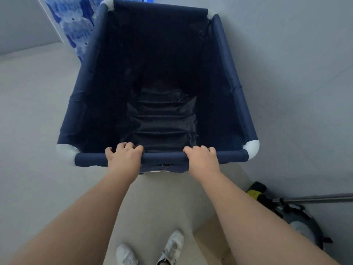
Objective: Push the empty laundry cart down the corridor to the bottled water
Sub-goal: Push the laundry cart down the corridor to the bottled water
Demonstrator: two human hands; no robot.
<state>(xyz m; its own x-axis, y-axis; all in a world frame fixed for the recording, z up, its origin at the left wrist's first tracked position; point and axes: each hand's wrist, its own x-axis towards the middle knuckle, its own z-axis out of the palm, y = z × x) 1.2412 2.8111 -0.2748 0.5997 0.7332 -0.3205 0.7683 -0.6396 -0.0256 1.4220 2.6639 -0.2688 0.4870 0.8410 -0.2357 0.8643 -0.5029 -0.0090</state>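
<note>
We find the cart (160, 88) empty, standing on the floor (34, 115) close along the right wall (286, 64). Left hand (124, 159) and right hand (203, 161) each have their grip curled tight over the near rail (164, 156). Bottled water (76, 29) lies just beside the cart's far left corner. We judge the push nearly done; a short, slow advance remains, stopping before contact.
</note>
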